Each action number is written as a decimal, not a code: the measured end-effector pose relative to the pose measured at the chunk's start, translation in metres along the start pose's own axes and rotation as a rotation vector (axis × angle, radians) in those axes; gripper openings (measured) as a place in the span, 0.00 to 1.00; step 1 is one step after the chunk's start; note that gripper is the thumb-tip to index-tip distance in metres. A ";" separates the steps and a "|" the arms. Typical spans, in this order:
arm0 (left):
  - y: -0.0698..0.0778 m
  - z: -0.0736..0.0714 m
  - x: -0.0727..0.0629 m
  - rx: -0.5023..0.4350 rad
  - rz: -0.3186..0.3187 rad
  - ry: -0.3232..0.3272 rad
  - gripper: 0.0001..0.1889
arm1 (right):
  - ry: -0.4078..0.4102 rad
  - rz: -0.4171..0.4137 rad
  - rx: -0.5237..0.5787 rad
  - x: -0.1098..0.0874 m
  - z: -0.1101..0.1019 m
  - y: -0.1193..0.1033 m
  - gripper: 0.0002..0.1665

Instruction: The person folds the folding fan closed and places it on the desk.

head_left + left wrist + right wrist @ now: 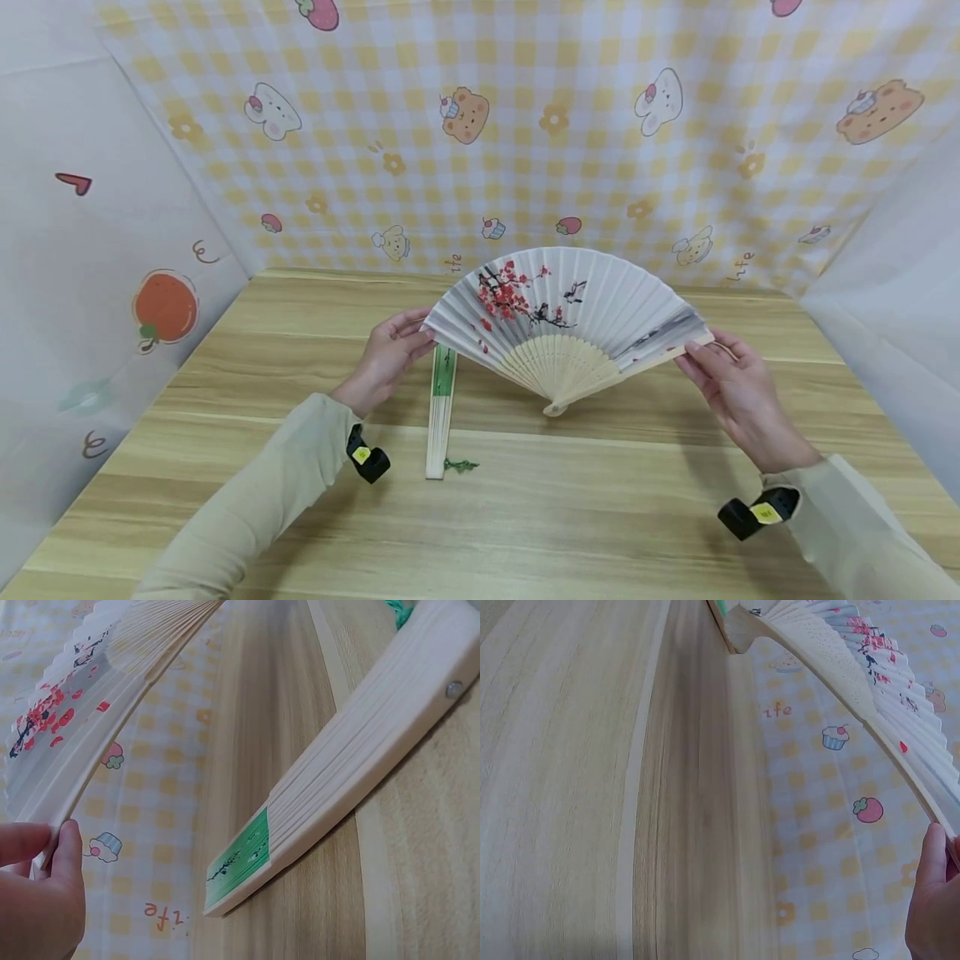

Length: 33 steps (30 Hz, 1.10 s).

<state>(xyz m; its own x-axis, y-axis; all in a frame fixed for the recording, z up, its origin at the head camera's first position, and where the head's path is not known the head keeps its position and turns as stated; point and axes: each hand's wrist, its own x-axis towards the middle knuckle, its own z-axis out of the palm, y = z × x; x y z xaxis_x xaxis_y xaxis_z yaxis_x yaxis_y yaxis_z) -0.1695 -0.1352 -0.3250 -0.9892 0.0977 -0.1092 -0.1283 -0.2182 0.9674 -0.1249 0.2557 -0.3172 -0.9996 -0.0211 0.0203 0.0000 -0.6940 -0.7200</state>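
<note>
A white folding fan (600,308) with red blossoms and dark birds is spread wide above the table, its pivot end pointing toward me. My left hand (386,354) pinches its left outer corner between thumb and fingers. At the opposite corner, my right hand (731,392) pinches the outer rib. The left wrist view shows the thumb and a finger (69,855) on the fan's edge. Beneath and beside the left hand lies a folded green fan (441,417) with pale wooden ribs, its top end partly behind the spread fan. A green tassel (461,465) trails from its near end.
The wooden table (570,517) reaches back to a yellow checked cloth (525,167) printed with cartoon animals. A white printed sheet (97,250) hangs on the left, and a plain white one (892,300) on the right. Each wrist carries a small black camera (367,456).
</note>
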 end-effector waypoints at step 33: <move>0.002 0.008 -0.005 0.005 0.058 -0.069 0.19 | -0.074 0.069 -0.074 0.003 0.014 0.010 0.12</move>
<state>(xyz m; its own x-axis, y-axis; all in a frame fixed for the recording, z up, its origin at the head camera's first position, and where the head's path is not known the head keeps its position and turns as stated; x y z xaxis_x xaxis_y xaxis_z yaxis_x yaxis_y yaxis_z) -0.1640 -0.1289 -0.3204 -0.9877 0.1517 -0.0376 -0.0709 -0.2203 0.9729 -0.1276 0.2388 -0.3144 -0.9924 -0.1220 0.0178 0.0642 -0.6342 -0.7705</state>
